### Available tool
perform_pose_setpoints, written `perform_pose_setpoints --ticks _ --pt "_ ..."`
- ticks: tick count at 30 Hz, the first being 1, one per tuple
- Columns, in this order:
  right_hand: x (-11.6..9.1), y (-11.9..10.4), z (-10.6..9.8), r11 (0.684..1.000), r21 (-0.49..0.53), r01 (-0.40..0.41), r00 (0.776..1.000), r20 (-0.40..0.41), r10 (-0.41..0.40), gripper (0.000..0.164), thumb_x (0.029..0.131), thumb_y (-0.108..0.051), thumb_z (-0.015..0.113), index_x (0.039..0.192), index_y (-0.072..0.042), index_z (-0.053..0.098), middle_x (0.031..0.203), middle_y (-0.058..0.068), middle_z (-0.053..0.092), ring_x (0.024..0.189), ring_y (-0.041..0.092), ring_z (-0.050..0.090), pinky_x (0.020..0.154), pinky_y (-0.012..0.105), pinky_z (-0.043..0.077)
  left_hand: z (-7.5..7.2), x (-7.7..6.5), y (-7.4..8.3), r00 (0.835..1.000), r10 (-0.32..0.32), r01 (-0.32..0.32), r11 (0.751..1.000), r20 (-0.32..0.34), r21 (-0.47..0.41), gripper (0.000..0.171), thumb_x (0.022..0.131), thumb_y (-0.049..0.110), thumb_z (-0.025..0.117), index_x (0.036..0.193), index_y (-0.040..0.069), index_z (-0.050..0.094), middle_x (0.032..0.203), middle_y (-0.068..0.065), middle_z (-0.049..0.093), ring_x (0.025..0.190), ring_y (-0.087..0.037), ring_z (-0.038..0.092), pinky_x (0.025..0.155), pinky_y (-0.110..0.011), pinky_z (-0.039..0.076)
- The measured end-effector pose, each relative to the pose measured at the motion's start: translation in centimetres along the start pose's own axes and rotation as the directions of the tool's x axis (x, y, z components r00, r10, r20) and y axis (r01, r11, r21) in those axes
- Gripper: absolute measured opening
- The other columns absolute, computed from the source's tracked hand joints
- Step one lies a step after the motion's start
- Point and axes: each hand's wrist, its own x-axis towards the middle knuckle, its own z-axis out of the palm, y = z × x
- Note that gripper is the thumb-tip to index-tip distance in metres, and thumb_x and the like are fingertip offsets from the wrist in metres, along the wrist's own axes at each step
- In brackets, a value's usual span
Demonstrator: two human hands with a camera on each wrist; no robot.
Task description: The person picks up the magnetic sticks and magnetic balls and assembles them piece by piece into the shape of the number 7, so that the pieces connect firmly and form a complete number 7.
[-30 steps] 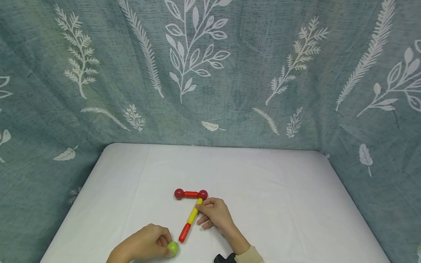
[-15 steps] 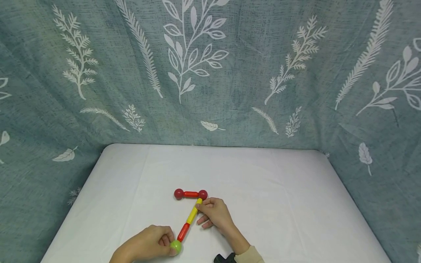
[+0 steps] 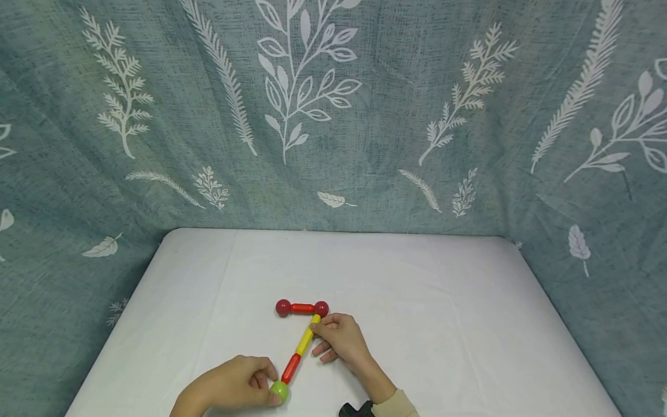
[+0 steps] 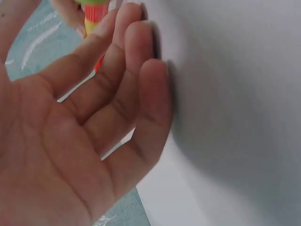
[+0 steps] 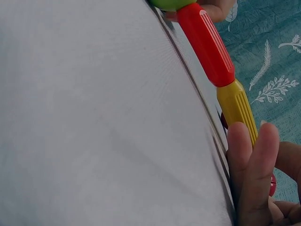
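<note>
My left hand (image 3: pixel 231 382) pinches a green ball (image 3: pixel 279 391) between thumb and fingers, low in the head view. The ball sits against the near end of a red rod (image 3: pixel 290 369). That rod joins end to end with a yellow rod (image 3: pixel 304 343), which my right hand (image 3: pixel 341 341) pinches near its far end. Beyond it, a dark red ball (image 3: pixel 321 308) meets the yellow rod's tip. A shorter red rod (image 3: pixel 303 308) links this ball to a second dark red ball (image 3: pixel 283 307) on the left. In the right wrist view, ridges show along the red rod (image 5: pixel 207 44).
A white-covered table (image 3: pixel 443 324) lies under everything. Behind and at both sides hangs a green-blue curtain (image 3: pixel 385 127) with white leaf prints. A black object (image 3: pixel 356 410) shows beside the right sleeve (image 3: pixel 396 405) at the lower edge.
My left hand has moved slightly right, bringing the green ball up to the end of the red rod. The red rod's near end has shifted slightly left. My right hand has stayed in place.
</note>
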Motion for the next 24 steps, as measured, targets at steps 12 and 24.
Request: perform_pose_setpoints --ticks 12,24 --pt "0.0 0.0 0.0 1.0 -0.006 0.0 1.0 -0.009 0.0 0.028 0.093 -0.021 0.072 0.101 0.004 0.062 0.079 0.015 0.07 0.059 0.027 0.071 0.048 0.033 0.055 -3.2 5.1 0.3 0.86 -0.031 -0.011 0.997 -0.509 -0.079 0.041 0.086 0.032 0.081 0.122 0.02 0.066 0.118 0.003 0.065 0.105 -0.02 0.062 0.079 -0.039 0.054" --pt "-0.1 0.0 0.0 1.0 -0.013 0.001 1.0 -0.019 -0.001 0.029 0.093 -0.022 0.073 0.101 0.003 0.063 0.079 0.015 0.07 0.059 0.028 0.071 0.048 0.034 0.055 -3.1 8.8 -0.7 0.848 -0.027 -0.012 0.998 -0.529 -0.07 0.043 0.087 0.021 0.08 0.127 0.015 0.066 0.122 -0.002 0.066 0.108 -0.023 0.063 0.084 -0.043 0.053"
